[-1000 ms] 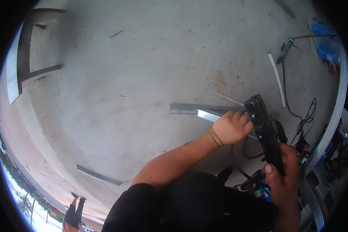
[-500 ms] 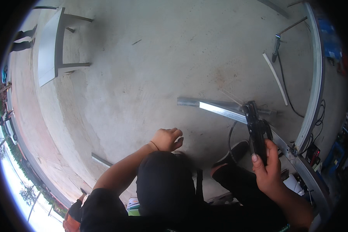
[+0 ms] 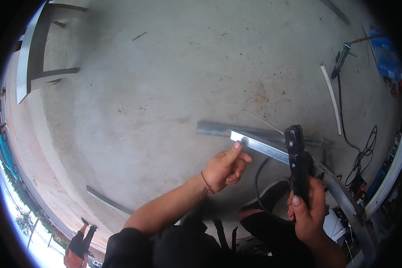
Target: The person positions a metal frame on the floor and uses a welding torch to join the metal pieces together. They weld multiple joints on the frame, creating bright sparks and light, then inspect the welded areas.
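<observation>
While the right hand is gripping the black handheld tool, the left hand is hovering, thumb out, holding nothing.

If the right grip were slackening, the tool could be dropping against the bright metal bar; if the black cable were catching on the shoe, a tug could be unsettling the person's footing. The bar's end could be scraping the left thumb, should that hand be pressing carelessly. The two hands are staying apart; the bar is extending from just beside the left thumb to behind the tool. Thumb contact is hard to confirm from this angle.
</observation>
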{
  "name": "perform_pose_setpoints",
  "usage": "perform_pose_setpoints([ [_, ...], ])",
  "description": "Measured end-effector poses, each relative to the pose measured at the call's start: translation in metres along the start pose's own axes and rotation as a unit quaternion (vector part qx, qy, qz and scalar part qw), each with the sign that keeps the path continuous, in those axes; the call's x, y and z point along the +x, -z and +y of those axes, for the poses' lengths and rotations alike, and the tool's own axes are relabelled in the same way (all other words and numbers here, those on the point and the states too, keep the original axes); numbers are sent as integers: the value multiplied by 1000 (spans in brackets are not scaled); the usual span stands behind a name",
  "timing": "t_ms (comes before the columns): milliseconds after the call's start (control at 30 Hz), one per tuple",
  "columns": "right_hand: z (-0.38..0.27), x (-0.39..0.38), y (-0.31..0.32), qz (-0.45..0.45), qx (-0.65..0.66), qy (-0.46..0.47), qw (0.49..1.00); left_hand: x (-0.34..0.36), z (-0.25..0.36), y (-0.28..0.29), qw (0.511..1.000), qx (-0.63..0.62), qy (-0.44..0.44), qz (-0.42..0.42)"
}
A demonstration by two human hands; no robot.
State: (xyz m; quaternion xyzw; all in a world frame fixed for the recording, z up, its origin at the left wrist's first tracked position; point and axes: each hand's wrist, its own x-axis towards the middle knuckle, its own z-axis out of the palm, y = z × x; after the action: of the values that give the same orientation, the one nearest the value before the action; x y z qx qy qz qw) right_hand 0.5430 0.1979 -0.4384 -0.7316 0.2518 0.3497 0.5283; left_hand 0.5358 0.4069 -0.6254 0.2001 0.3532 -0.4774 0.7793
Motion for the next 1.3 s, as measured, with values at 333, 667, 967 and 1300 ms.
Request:
perform_pose_setpoints([
  [333,-8,-7,8,6,-107,21,994,-12,-21,-53,604,609,-514,22],
  [667,-35,11,-1,13,-94,-81,992,49,-33,-30,428,677,-597,38],
  [967,-34,9,0,-7,-92,-72,993,41,-46,-14,467,716,-518,13],
  [1300,-30,0,5,17,-140,-84,987,45,-52,-15,455,698,-551,32],
])
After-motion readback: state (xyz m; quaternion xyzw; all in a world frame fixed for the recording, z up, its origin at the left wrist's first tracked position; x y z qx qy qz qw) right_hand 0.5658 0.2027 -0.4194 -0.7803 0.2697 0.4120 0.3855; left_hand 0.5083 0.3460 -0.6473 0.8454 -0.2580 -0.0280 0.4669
